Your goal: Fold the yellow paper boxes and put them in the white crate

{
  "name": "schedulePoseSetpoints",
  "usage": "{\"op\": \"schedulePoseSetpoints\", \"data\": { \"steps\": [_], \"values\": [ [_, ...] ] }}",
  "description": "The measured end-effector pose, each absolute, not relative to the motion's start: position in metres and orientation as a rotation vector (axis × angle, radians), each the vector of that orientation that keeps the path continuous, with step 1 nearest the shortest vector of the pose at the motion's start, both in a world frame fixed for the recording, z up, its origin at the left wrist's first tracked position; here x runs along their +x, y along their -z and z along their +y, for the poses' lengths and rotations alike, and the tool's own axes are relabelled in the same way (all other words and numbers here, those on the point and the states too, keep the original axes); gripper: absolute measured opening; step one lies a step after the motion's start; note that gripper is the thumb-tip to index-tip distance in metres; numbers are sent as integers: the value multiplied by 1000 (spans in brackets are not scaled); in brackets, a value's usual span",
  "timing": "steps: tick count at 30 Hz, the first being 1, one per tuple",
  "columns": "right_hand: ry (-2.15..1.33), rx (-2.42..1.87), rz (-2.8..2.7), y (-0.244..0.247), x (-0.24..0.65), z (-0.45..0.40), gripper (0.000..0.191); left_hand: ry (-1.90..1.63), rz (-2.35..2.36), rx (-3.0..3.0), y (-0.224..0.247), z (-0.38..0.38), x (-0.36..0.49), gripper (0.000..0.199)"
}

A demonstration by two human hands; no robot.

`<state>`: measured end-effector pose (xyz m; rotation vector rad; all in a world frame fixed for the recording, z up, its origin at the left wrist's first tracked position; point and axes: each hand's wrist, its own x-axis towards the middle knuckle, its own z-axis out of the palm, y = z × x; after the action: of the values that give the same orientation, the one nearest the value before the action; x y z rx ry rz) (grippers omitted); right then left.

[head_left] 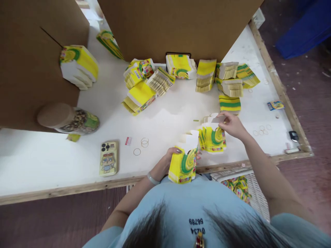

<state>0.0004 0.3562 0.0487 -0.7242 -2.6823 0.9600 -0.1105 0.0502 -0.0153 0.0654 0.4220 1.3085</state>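
My left hand point(169, 158) is closed round a flat yellow and green carton point(183, 163) with white flaps, close to my body at the table's front edge. To its right, a fanned stack of the same folded cartons point(212, 139) lies on the white table. My right hand point(231, 124) pinches a white flap at the upper right of that stack, thumb and fingers together. Whether the left hand holds one carton or more I cannot tell.
Bundles of folded cartons point(141, 94) lie along a large cardboard box point(181, 27). A phone point(108, 158), rubber bands point(144, 142) and a jar point(81, 120) are at the left. Below the table edge, a white basket point(258, 193) holds yellow packs.
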Motion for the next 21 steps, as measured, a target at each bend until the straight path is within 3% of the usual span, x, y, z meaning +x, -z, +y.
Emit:
{"op": "schedulePoseSetpoints", "data": {
  "steps": [4,7,11,14,21],
  "values": [
    [-489,-575,-2772,-47,-13,326,48,-1268,354,-31,13,45,-111,76],
    [-615,-317,-2740,-61,-15,287,67,-1271,369,-43,12,45,-112,73],
    [-956,-1,-2821,-73,-15,250,55,-1271,451,11,12,50,-112,67],
    [-806,-29,-2756,-73,-7,237,53,-1285,493,5,18,49,-111,66],
    [-456,58,-2541,-56,21,209,74,-1326,607,-41,37,36,-112,55]
  ]
}}
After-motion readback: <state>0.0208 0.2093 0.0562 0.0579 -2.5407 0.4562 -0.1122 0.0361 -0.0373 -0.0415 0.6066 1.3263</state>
